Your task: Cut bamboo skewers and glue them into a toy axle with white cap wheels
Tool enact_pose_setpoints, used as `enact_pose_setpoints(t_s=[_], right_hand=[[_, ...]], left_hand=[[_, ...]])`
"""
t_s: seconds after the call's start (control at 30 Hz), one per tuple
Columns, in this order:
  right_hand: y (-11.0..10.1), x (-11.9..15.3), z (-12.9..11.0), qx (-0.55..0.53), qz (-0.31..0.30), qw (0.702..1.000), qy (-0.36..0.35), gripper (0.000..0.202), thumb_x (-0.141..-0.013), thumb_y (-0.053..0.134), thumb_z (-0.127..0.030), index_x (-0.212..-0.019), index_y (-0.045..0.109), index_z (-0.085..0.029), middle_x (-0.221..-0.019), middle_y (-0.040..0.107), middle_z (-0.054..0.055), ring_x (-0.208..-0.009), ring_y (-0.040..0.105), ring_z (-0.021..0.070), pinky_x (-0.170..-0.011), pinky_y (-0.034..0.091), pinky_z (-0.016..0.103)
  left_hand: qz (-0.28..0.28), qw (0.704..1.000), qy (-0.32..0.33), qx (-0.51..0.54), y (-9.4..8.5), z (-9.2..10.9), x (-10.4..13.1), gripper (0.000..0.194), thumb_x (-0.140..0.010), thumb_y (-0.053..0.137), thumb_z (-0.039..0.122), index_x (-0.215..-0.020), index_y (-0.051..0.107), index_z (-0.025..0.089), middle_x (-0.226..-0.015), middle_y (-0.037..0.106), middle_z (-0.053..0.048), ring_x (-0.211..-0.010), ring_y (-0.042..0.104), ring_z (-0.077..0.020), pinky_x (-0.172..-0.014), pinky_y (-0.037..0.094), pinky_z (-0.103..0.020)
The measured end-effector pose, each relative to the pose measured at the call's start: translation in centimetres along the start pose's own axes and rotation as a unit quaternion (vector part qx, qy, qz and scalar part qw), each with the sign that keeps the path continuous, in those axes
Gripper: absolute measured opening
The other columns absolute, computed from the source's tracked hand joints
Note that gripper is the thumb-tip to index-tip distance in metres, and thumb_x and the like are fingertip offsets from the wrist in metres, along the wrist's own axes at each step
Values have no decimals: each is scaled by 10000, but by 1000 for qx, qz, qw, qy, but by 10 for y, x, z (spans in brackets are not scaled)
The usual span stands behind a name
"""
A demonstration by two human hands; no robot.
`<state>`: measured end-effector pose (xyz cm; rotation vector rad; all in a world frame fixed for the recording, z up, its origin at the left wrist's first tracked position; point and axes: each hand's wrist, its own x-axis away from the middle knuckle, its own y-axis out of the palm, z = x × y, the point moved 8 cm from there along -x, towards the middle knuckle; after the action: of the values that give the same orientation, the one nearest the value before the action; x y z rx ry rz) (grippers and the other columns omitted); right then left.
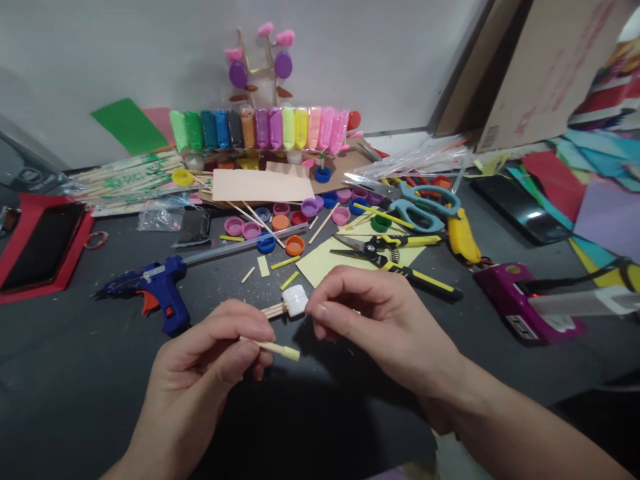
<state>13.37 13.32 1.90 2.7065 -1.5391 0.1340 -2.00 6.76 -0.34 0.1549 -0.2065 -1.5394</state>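
Between the thumb and fingers of my left hand (220,360) is a thin stick (267,346) with pale yellow paper wrapped round its right end. My right hand (365,313) is closed in a pinch, apart from that stick; whatever its fingertips hold, if anything, I cannot make out. Just beyond both hands, a white soft-looking block (296,301) is joined to a few wooden sticks (273,311) and lies on the dark table. A small pale yellow paper piece (263,266) and short yellow paper tubes (285,263) lie farther back.
A blue glue gun (167,290) lies left, its glue stick pointing toward coloured caps (295,245). Yellow-handled pliers (425,277), blue scissors (420,207) and a yellow cutter (463,237) lie right. Clay packs (263,129) stand behind; a purple power strip (520,300) sits far right.
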Motion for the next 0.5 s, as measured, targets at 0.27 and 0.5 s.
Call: enact_pose_setpoints(t_s=[0.27, 0.5], right_hand=[[-9, 1, -1, -26, 38, 998, -32, 280, -981, 512, -253, -741, 625, -164, -566, 575, -36, -522, 500, 77, -504, 401, 187], [-26, -3, -6, 7, 129, 988, -85, 105, -915, 606, -164, -853, 690, -163, -703, 687, -10, -575, 564, 76, -530, 448, 181]], left_hand=[[7, 1000, 1, 1, 0, 0, -1, 93, -886, 688, 245, -875, 781, 254, -835, 627, 1, -670, 601, -88, -606, 518, -179], [9, 1000, 0, 10, 2, 1, 2, 116, -886, 690, 253, -885, 792, 307, -887, 720, 11, -636, 605, -82, -575, 512, -176]])
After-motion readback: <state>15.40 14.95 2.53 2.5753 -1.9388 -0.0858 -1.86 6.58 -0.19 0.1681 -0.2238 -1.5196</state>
